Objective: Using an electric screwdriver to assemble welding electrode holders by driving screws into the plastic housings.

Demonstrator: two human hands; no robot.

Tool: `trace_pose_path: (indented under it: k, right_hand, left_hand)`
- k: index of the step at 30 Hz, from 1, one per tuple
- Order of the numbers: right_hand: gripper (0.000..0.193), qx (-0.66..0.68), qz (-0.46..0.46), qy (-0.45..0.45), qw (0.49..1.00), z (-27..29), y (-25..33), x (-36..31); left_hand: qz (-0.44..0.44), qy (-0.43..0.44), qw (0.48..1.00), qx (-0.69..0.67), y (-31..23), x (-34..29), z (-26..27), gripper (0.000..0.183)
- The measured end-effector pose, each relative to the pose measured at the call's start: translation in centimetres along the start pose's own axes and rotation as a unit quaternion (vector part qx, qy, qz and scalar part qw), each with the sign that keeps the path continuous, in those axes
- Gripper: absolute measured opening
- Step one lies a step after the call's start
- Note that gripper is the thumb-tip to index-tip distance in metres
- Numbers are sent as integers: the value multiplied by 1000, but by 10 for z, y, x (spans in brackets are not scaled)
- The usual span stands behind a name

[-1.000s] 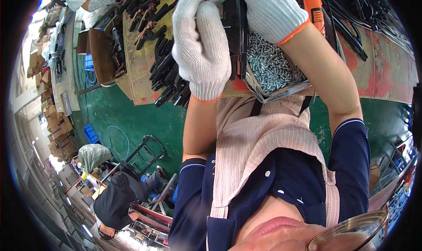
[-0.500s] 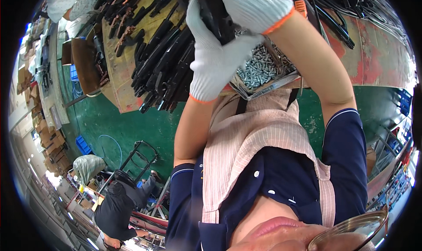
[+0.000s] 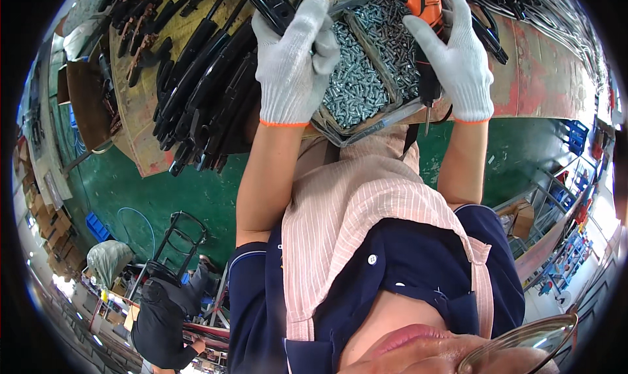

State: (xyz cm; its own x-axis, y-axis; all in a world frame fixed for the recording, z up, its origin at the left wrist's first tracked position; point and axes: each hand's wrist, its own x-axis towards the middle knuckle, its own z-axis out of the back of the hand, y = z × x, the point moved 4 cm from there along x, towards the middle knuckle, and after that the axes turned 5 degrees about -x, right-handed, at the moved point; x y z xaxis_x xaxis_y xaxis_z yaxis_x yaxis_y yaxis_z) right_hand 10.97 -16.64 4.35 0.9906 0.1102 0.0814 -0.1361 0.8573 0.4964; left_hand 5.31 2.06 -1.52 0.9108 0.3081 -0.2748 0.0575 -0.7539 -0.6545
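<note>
White knit gloves with orange cuffs cover both hands. My left hand (image 3: 293,56) is closed around a black metal part (image 3: 269,2) that runs up toward the top left. My right hand (image 3: 458,56) reaches around an orange-and-black electric screwdriver (image 3: 425,4), its thumb along the near side. The tool's bit points down toward the table's front edge. Between the hands sits a divided tray (image 3: 353,136) full of small silvery screws (image 3: 356,79).
Long black metal parts (image 3: 209,89) lie heaped on the worn table (image 3: 523,79) to the left. More black parts and grey cables (image 3: 569,34) fill the far right. A person in dark clothes (image 3: 160,321) is behind, near a black-framed trolley (image 3: 183,236) on the green floor.
My right hand has left the black part and moved right to the electric screwdriver. My left hand has shifted left with the black part, uncovering the screw tray.
</note>
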Motion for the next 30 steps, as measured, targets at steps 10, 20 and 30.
trace_pose_path:
  k: [10, 20, 30]
  right_hand:
    - [62, 748, 106, 69, 652, 24, -21, 16]
    - [11, 747, 195, 5, 636, 32, 7, -5]
    - [8, 646, 141, -104, 743, 11, 20, -13]
  left_hand:
    - [0, -10, 1000, -14, -1, 2, 0, 24]
    - [-49, 5, 999, -1, -3, -5, -5, 31]
    - [-43, 32, 998, -15, -8, -4, -2, 14]
